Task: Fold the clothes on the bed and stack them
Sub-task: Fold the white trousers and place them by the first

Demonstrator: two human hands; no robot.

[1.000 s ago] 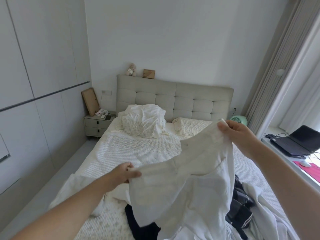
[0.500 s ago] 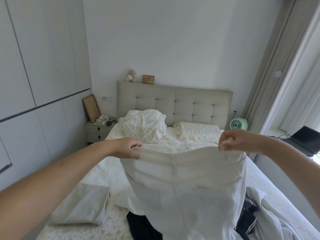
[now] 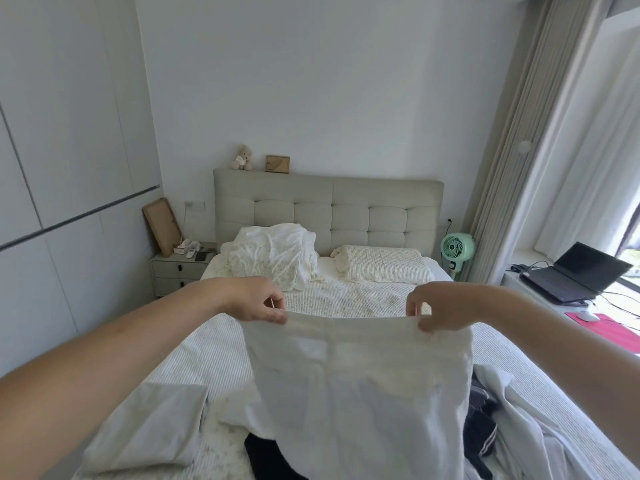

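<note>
- Grip state: the left hand [image 3: 258, 301] pinches the left end of the top edge of the white garment [image 3: 356, 393] between thumb and curled fingers; the right hand [image 3: 438, 308] pinches the right end in the same manner. Both hold only a narrow margin of fabric.
- Garment position: it hangs in the air between the hands, top edge pulled nearly straight, the body draped down in front of the person and above the bed [image 3: 207, 351]. Its lower part runs out of view.
- Risk, slip: the pinch is shallow at both ends. If either grip relaxes during the lay-down, that corner is likely to drop and the garment to collapse sideways.
- Risk, uneven lay: the right side shows more bunching under the hand than the left. If lowered in this state, creases are likely to be folded in.
- Risk, snag: the unfolded pile [image 3: 485, 424], with dark and striped items, lies directly beneath and to the right of the hanging cloth. The hidden hem may drag across it and pull pieces along.
- Risk, disturbed stack: a folded pale item [image 3: 152, 427] lies near the left forearm, on the near left of the bed. A wide sweep of that arm may knock it out of shape.
- Clearance: open bedspread lies beyond the hands, toward the pillows [image 3: 381, 266]; laying the garment there appears safest.
</note>
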